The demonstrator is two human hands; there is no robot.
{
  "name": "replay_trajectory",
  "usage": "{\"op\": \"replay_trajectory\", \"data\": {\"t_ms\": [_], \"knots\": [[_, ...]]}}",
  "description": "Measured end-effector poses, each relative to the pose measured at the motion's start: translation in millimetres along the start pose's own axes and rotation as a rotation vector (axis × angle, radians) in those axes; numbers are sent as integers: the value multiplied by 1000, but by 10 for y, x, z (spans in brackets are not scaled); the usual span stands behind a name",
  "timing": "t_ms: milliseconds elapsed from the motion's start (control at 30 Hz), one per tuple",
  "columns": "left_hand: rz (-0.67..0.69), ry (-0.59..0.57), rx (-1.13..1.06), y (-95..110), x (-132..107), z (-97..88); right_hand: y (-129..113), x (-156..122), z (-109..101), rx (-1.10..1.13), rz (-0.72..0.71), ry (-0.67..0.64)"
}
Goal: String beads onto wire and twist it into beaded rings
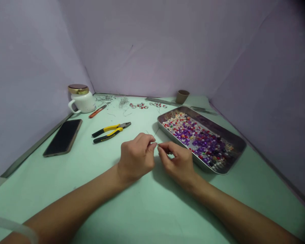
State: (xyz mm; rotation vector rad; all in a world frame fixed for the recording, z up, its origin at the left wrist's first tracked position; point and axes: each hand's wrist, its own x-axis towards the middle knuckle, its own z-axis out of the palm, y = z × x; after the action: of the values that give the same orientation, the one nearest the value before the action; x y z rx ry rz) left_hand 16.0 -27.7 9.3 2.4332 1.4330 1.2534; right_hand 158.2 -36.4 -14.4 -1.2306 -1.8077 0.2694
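My left hand (137, 156) is closed in a pinch on a thin wire (156, 131), whose fine end sticks up past the fingertips. Just to the right, nearly touching it, my right hand (177, 161) pinches something tiny between thumb and forefinger, too small to make out. Both hands are just above the table, in front of a metal tray (237, 164). Loose beads (198, 137) in purple, red, pearl white and dark colours lie in that tray. Yellow and black pliers (112, 131) rest with handles apart, left of my left hand.
A phone (63, 137) lies at the left, near a white mug (83, 102) with a gold-rimmed lid and an orange cutter (98, 111). Tangled wire (123, 101), beaded pieces (139, 105), straight wires (167, 101) and a brown cup (182, 97) line the back. Walls enclose the green tabletop (142, 210).
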Motion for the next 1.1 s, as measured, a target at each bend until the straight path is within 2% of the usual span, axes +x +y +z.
{"op": "replay_trajectory", "data": {"t_ms": [67, 200, 333, 500, 567, 633, 667, 767, 800, 867, 933, 1033, 1100], "knots": [[-5, 2, 28, 14, -5, 3, 10, -7, 0, -125, -83, 0], [5, -107, 159, 38, -3, 15, 26, -20, -4, -388, -201, -6], [14, -128, 223, 27, -9, 40, 22, -19, -10, -409, -226, -20], [13, -110, 194, 14, 8, 41, 10, -11, 2, -120, -1, -38], [-21, -74, 179, -13, 89, -42, 13, -1, 12, 57, 127, -50], [-91, -56, 265, -100, 216, -191, 22, 17, 16, 216, 231, -88], [-156, -83, 356, -173, 286, -281, 26, 31, 13, 277, 261, -125], [-313, -432, 545, -477, 462, -533, 29, 89, -19, 403, 291, -251], [-344, -509, 590, -578, 496, -591, 26, 112, -35, 446, 296, -281], [-353, -546, 600, -715, 525, -653, 18, 156, -68, 566, 348, -325], [-344, -531, 402, -717, 516, -646, 13, 185, -92, 735, 463, -372], [-420, -571, -257, -498, 470, -555, 21, 190, -93, 1050, 624, -462], [-509, -573, -682, -316, 435, -476, 28, 176, -73, 1224, 669, -512]]}}
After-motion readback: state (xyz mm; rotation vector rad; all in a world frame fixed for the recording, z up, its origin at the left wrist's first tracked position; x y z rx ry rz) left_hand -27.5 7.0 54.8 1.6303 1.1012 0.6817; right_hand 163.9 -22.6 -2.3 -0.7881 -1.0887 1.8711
